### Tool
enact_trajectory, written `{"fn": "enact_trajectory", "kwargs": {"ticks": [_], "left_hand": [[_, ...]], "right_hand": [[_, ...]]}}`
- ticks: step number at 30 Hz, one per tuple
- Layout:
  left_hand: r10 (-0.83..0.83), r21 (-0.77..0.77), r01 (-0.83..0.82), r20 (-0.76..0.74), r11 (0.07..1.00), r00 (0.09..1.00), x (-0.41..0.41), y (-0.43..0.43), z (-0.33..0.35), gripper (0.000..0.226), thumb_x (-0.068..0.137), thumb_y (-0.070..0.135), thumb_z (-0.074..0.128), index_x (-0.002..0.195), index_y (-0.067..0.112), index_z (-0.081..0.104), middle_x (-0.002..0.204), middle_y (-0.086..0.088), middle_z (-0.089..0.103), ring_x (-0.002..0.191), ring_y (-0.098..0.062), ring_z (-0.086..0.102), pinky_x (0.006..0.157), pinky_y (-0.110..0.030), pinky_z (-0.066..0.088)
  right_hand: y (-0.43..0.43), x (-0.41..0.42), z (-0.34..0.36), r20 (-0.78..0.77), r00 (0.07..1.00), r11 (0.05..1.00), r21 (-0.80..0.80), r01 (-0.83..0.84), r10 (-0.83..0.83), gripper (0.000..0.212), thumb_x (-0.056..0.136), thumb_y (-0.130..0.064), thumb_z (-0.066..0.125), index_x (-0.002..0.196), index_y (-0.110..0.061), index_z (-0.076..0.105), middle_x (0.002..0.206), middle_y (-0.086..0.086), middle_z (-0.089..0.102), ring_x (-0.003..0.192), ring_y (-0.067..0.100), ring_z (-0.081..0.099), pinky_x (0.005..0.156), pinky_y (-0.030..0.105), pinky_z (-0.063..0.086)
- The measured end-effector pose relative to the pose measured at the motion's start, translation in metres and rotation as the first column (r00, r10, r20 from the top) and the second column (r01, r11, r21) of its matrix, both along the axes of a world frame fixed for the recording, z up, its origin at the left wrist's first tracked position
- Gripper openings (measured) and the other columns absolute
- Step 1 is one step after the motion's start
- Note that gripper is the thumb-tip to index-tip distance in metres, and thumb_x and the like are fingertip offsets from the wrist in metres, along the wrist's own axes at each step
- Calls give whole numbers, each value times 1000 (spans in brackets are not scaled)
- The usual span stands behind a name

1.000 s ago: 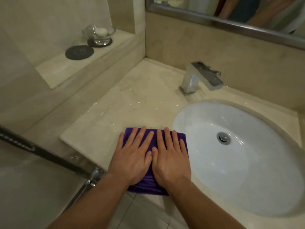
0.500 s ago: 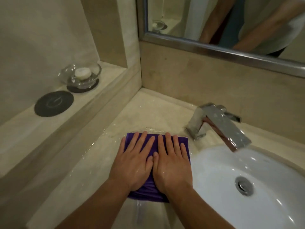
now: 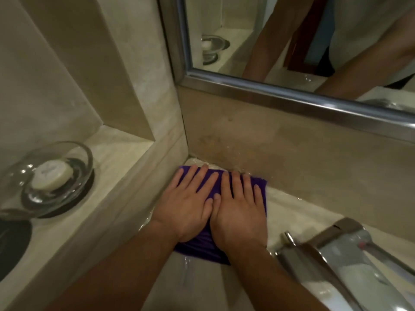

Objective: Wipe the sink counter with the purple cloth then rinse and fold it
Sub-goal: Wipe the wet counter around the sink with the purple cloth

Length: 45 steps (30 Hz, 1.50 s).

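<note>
The purple cloth (image 3: 202, 249) lies flat on the wet beige counter (image 3: 289, 212), pushed into the back left corner where the side ledge meets the backsplash. My left hand (image 3: 186, 205) and my right hand (image 3: 238, 209) press on it side by side, palms down, fingers straight and spread, thumbs touching. Most of the cloth is hidden under my hands. Only its far edge, right edge and near edge show. A streak of water runs on the counter just behind the cloth's near edge.
A chrome faucet (image 3: 336, 250) juts in at the lower right, close to my right forearm. A glass soap dish (image 3: 49, 178) with a white soap bar stands on the raised left ledge beside a dark round coaster (image 3: 11, 245). A framed mirror (image 3: 292, 95) hangs above the backsplash.
Both hands have slid the cloth away from me, from the counter's front edge to the back corner. The view has moved forward with them, and the sink basin has dropped out of sight.
</note>
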<state>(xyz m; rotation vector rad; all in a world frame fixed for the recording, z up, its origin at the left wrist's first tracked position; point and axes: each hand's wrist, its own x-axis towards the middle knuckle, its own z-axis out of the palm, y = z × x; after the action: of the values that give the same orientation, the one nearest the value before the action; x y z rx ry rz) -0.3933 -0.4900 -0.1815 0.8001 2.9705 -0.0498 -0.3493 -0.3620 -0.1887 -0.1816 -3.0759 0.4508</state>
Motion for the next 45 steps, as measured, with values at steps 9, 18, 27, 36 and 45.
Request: {"fn": "enact_trajectory", "kwargs": {"ticks": [9,18,27,36,45], "left_hand": [[-60,-78,49,-147,996,987,-28,7,8,60,97,45,21,149,22,41,146,-15,46,134,-31,42,116,-50,28],[46,85,-54,95,995,994,-3,0,-5,55,106,40,13,157,28,-5,167,-3,-5,153,-19,-6,124,-39,1],[42,78,-52,134,996,990,72,-25,0,67,80,49,-22,144,31,-24,164,0,-18,150,-15,-19,124,-37,-6],[97,136,-125,199,983,975,139,-43,11,71,81,47,-13,150,32,-17,164,3,-18,150,-12,-20,119,-33,-15],[174,164,-192,118,968,978,143,-27,-6,53,98,37,29,144,16,45,148,-12,48,137,-30,45,109,-43,21]], "right_hand": [[1,-13,3,-192,974,992,-2,126,-124,45,92,-38,37,127,-24,61,128,4,59,116,25,54,102,43,41],[-6,8,0,-52,997,997,50,54,-52,56,102,-39,21,155,-23,32,162,7,28,150,25,20,121,40,6],[-31,80,0,-28,995,993,70,98,-96,53,97,-37,33,138,-16,58,146,11,51,137,28,48,114,42,17],[-53,148,2,-16,998,997,47,64,-63,55,93,-37,37,138,-16,58,146,10,52,136,27,47,115,40,12],[-32,144,-9,-78,995,997,35,64,-61,56,95,-39,34,139,-12,56,149,14,48,141,25,33,116,37,12]]}}
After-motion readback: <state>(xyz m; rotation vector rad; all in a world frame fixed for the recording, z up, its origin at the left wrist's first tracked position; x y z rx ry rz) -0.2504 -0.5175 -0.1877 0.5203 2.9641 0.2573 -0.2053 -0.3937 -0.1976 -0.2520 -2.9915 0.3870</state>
